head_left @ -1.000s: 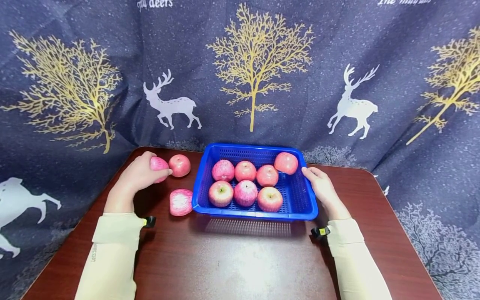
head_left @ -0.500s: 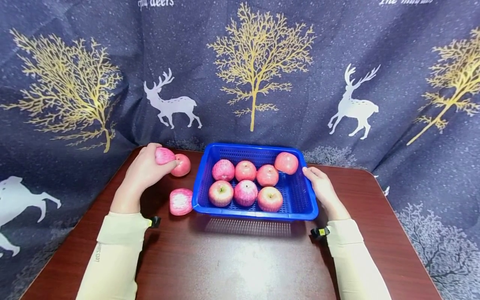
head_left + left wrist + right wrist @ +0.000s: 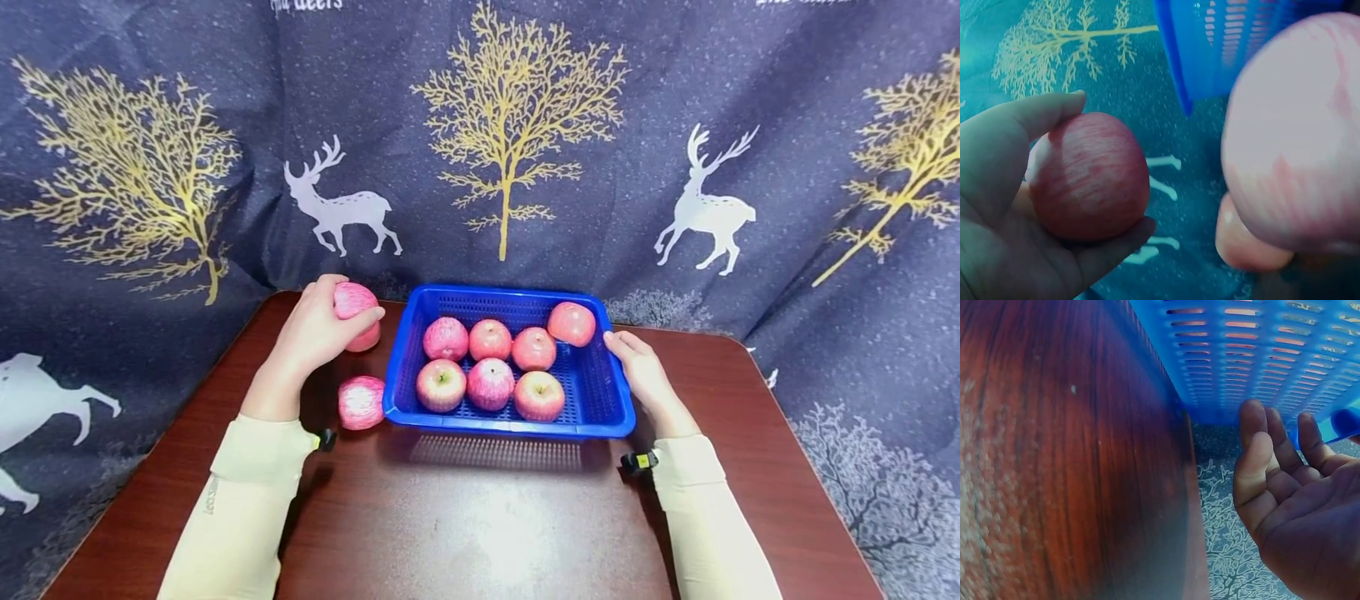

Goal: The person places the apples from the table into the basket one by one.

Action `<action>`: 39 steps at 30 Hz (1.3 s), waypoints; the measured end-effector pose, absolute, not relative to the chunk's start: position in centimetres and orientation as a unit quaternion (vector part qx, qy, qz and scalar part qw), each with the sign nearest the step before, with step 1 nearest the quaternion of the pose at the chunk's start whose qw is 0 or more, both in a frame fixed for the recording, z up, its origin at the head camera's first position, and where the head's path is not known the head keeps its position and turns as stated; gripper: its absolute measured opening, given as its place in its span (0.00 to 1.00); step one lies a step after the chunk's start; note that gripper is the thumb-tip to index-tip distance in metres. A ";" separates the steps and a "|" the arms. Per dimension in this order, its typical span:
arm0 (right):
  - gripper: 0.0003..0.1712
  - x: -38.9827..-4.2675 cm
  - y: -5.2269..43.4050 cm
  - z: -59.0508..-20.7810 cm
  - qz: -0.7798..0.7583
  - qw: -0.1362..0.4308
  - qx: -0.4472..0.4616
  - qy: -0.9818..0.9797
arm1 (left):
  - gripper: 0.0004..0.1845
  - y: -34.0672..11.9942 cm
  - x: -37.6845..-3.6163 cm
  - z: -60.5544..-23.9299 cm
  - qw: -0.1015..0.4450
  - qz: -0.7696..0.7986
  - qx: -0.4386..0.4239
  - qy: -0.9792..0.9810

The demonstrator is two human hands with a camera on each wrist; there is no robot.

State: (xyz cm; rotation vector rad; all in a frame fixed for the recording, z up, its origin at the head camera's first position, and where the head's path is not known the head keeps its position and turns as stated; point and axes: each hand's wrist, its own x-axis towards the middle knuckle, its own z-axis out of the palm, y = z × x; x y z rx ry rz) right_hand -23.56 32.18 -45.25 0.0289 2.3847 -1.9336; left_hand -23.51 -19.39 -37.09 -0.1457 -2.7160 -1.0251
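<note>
1. A pink-red apple (image 3: 352, 300) is gripped in the left hand (image 3: 318, 333); the thumb and fingers are curled round it, as is confirmed in the left wrist view, where the held apple (image 3: 1088, 178) is seen resting against the palm (image 3: 997, 237).
2. The held apple is carried above the surface (image 3: 480, 517), just left of the far left corner of the blue basket (image 3: 510, 427).
3. A second apple (image 3: 366, 338) is partly hidden beneath the held one and lies on the surface beside the basket wall.
4. A third apple (image 3: 361, 402) lies on the surface, touching or nearly touching the near left corner of the basket.
5. Seven apples are contained in the basket: four in the far row, three in the near row. The far right apple (image 3: 572, 323) is set close to the right wall.
6. The right hand (image 3: 645, 379) is laid against the outer right wall of the basket. Its grip is relaxed: the fingers (image 3: 1260, 444) are only slightly bent and nothing is enclosed by them, with the fingertips at the perforated wall (image 3: 1254, 356).
7. A dark cloth (image 3: 480, 150) printed with gold trees and white deer is hung behind the surface.
</note>
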 end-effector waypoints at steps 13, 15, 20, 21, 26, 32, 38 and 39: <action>0.31 -23.6 32.3 -45.4 -0.630 0.039 0.006 0.776 | 0.47 -15.2 -23.9 -35.1 0.105 -0.341 -0.080 -0.931; 0.31 -23.6 32.3 -45.4 -0.631 0.040 0.007 0.775 | 0.46 -14.5 -23.9 -34.9 0.102 -0.340 -0.086 -0.931; 0.31 -23.6 32.2 -45.3 -0.633 0.041 0.008 0.773 | 0.46 -12.7 -24.3 -34.5 0.089 -0.338 -0.095 -0.932; 0.31 -23.6 32.2 -45.3 -0.633 0.042 0.008 0.773 | 0.46 -12.4 -24.3 -34.4 0.085 -0.336 -0.094 -0.933; 0.32 -23.6 32.3 -45.3 -0.630 0.043 0.004 0.775 | 0.47 -10.4 -24.5 -33.9 0.069 -0.343 -0.111 -0.930; 0.31 -23.7 32.3 -45.3 -0.627 0.041 0.001 0.778 | 0.43 -7.9 -24.5 -33.4 0.069 -0.339 -0.142 -0.928; 0.31 -23.7 32.3 -45.3 -0.626 0.037 -0.003 0.779 | 0.42 -5.8 -24.4 -33.1 0.067 -0.311 -0.159 -0.935; 0.31 -23.7 32.3 -45.3 -0.626 0.037 -0.003 0.779 | 0.42 -5.4 -24.3 -33.0 0.066 -0.307 -0.162 -0.936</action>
